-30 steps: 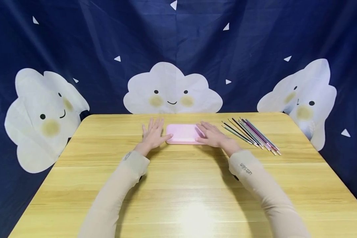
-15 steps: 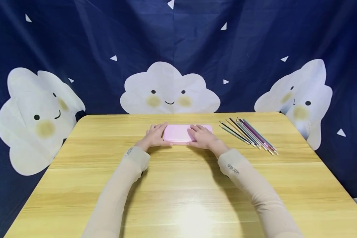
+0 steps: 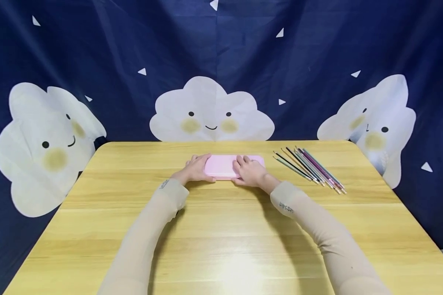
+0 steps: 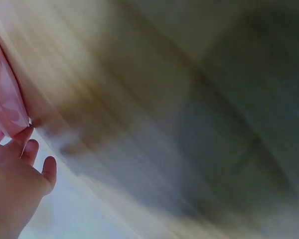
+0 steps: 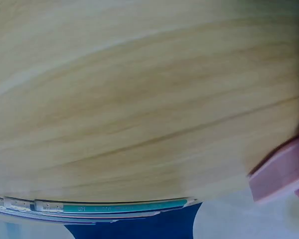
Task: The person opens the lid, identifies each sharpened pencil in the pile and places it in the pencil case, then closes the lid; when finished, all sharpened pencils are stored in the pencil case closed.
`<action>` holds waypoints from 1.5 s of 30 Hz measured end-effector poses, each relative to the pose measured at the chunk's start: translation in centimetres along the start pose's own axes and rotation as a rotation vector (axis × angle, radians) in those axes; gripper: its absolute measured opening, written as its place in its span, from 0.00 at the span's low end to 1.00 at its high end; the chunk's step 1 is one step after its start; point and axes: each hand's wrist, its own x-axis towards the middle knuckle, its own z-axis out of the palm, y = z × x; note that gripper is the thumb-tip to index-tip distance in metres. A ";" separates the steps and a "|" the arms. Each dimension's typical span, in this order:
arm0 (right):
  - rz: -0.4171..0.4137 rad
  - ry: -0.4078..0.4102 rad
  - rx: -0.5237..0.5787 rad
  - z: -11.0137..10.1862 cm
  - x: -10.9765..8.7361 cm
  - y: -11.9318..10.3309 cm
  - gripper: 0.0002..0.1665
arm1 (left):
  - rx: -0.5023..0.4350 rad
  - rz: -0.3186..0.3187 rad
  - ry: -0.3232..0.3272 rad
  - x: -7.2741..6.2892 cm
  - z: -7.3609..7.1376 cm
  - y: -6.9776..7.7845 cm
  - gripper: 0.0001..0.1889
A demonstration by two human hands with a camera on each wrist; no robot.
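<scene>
A pink rectangular case, like a pencil case with its lid closed, lies flat near the far edge of the table. At its left end my left hand grips it, thumb along the near side and fingers round the far corner. The left wrist view shows that hand with fingertips at the case's end. My right hand holds the right half, fingers bent over the lid and thumb at the near edge. In the right wrist view only a corner of the case shows, the hand mostly hidden.
Several pencils lie in a loose fan right of the case, eraser ends toward me. They also appear as a row of pencils in the right wrist view. Behind the wooden table hangs a dark blue curtain with clouds.
Both hands have moved from spread fingers to a grip on the case, the left closing round its end and the right shifting left over the lid. The last half second shows little motion.
</scene>
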 end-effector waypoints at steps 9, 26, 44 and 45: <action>-0.202 0.480 -0.302 2.0 -0.1 0.7 0.30 | 0.000 0.032 0.014 0.1 -0.2 0.3 0.52; -0.316 0.636 -0.372 2.1 0.5 1.4 0.29 | -0.067 0.041 0.026 0.4 -0.9 -0.2 0.49; -0.253 0.611 -0.215 2.8 -0.4 1.4 0.32 | -0.049 0.017 0.019 0.5 -0.6 0.2 0.50; -0.257 0.617 -0.230 2.8 -0.4 1.4 0.32 | -0.057 0.019 0.021 0.5 -0.6 0.2 0.50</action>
